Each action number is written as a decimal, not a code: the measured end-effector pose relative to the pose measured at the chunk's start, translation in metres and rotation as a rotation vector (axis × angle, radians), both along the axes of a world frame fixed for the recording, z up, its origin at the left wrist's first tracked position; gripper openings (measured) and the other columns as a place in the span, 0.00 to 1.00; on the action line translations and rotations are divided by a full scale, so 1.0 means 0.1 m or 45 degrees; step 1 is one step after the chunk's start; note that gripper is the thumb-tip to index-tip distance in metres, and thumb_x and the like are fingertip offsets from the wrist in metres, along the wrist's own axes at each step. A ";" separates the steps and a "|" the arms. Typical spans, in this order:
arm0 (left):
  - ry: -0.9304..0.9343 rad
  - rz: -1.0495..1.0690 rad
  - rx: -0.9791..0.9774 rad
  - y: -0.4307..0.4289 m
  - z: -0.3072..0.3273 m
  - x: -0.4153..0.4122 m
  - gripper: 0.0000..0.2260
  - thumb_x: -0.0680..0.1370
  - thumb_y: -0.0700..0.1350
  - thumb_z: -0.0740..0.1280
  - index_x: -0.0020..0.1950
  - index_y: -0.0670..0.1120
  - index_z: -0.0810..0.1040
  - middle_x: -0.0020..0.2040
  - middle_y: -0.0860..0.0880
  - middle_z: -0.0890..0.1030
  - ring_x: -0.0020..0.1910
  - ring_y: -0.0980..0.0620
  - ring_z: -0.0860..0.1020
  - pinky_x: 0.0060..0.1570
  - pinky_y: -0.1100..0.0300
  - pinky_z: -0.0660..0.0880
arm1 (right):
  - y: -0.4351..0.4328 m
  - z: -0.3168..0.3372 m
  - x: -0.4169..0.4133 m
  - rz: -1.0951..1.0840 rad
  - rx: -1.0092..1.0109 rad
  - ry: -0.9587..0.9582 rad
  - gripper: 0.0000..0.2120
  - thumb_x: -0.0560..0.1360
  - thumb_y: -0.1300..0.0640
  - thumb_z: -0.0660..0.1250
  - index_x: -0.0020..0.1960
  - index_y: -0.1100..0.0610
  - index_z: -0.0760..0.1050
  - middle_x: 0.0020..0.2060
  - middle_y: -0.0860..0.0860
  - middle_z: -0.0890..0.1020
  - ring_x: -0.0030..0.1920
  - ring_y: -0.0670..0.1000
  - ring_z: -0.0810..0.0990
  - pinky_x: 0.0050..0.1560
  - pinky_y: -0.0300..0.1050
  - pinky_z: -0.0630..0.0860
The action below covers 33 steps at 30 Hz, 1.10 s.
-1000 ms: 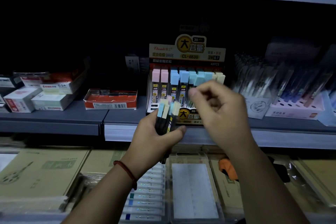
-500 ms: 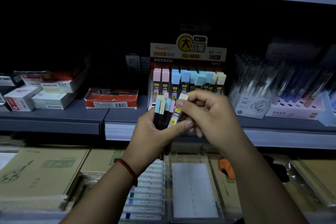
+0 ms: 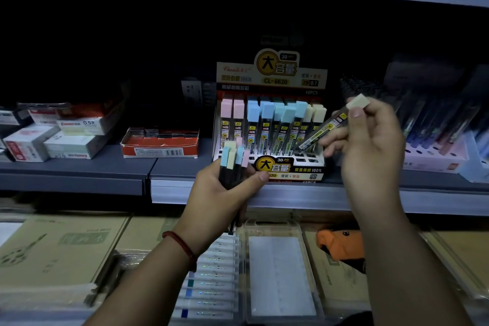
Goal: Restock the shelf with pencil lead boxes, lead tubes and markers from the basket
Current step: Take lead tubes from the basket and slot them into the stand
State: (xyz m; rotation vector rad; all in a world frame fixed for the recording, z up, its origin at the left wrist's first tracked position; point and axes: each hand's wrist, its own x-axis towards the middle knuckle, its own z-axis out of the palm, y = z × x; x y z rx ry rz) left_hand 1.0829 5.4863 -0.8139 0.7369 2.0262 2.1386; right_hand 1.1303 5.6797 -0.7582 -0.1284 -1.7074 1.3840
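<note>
Head: left grip (image 3: 225, 193) holds roughly six lead tubes (image 3: 234, 164), right grip (image 3: 370, 145) pinches one tube (image 3: 322, 130).

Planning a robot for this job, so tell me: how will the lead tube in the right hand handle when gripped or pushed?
Probably stiff: the lead tube runs straight while the right hand holds it slanted by fingertips. Likely light, as fingertips carry it. Its boxy cap suggests it won't roll, but slim and tall, it may tip outside the display box.
</note>
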 end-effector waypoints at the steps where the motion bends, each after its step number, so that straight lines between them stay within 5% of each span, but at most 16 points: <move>1: 0.004 -0.003 -0.011 0.01 -0.01 0.00 0.15 0.73 0.51 0.73 0.46 0.39 0.77 0.27 0.32 0.73 0.20 0.46 0.69 0.24 0.58 0.71 | 0.00 -0.02 0.00 -0.014 0.060 -0.026 0.07 0.86 0.57 0.55 0.58 0.54 0.72 0.32 0.47 0.81 0.32 0.55 0.80 0.35 0.54 0.78; 4: 0.018 -0.024 -0.055 0.03 -0.03 0.00 0.12 0.76 0.49 0.72 0.46 0.41 0.78 0.25 0.38 0.73 0.21 0.45 0.70 0.25 0.58 0.70 | -0.01 -0.04 -0.01 -0.033 0.229 -0.083 0.09 0.86 0.56 0.55 0.54 0.44 0.71 0.34 0.48 0.81 0.33 0.56 0.80 0.38 0.58 0.79; 8: 0.021 -0.052 -0.085 0.04 -0.03 0.02 0.15 0.74 0.52 0.72 0.48 0.40 0.78 0.25 0.43 0.74 0.21 0.46 0.70 0.25 0.57 0.71 | 0.02 -0.04 -0.04 0.017 0.337 -0.148 0.08 0.86 0.56 0.55 0.56 0.47 0.72 0.38 0.51 0.79 0.34 0.57 0.79 0.38 0.60 0.77; 13: 0.003 -0.094 -0.092 0.06 -0.03 0.03 0.18 0.73 0.54 0.72 0.50 0.39 0.77 0.28 0.42 0.74 0.22 0.46 0.71 0.25 0.57 0.72 | 0.08 -0.07 -0.09 0.055 0.507 -0.326 0.07 0.85 0.56 0.57 0.59 0.51 0.73 0.34 0.53 0.79 0.32 0.47 0.77 0.38 0.47 0.74; 17: 0.001 -0.123 -0.115 0.06 -0.04 0.03 0.18 0.72 0.55 0.71 0.51 0.42 0.77 0.29 0.43 0.75 0.23 0.46 0.72 0.25 0.56 0.73 | 0.06 -0.12 -0.11 -0.114 0.536 -0.290 0.12 0.82 0.55 0.63 0.64 0.47 0.69 0.42 0.52 0.80 0.37 0.48 0.80 0.38 0.43 0.75; 22: -0.016 -0.131 -0.109 0.06 -0.03 0.02 0.17 0.72 0.54 0.72 0.51 0.42 0.77 0.29 0.41 0.75 0.23 0.46 0.72 0.26 0.57 0.73 | 0.03 -0.12 -0.11 -0.238 0.616 -0.150 0.16 0.80 0.57 0.68 0.67 0.52 0.77 0.54 0.49 0.72 0.39 0.45 0.75 0.42 0.31 0.72; 26: -0.020 -0.126 -0.099 0.07 -0.02 0.03 0.16 0.73 0.53 0.72 0.51 0.41 0.77 0.30 0.40 0.75 0.23 0.45 0.71 0.25 0.57 0.72 | -0.04 -0.12 -0.07 -0.293 0.683 -0.140 0.21 0.80 0.54 0.69 0.72 0.52 0.74 0.59 0.50 0.68 0.38 0.48 0.71 0.44 0.32 0.72; 29: -0.013 -0.104 -0.070 0.07 0.00 0.04 0.14 0.75 0.50 0.72 0.50 0.40 0.77 0.28 0.40 0.74 0.22 0.45 0.71 0.25 0.57 0.71 | -0.15 -0.04 -0.01 -0.283 0.738 -0.062 0.15 0.78 0.54 0.70 0.64 0.54 0.79 0.55 0.51 0.71 0.38 0.48 0.71 0.41 0.33 0.70; 33: -0.024 -0.068 -0.026 0.08 0.02 0.05 0.11 0.77 0.44 0.71 0.43 0.36 0.77 0.24 0.42 0.73 0.19 0.47 0.69 0.22 0.60 0.68 | -0.41 0.01 0.04 0.136 0.805 -0.068 0.04 0.76 0.59 0.73 0.50 0.57 0.84 0.45 0.49 0.76 0.36 0.40 0.72 0.38 0.30 0.66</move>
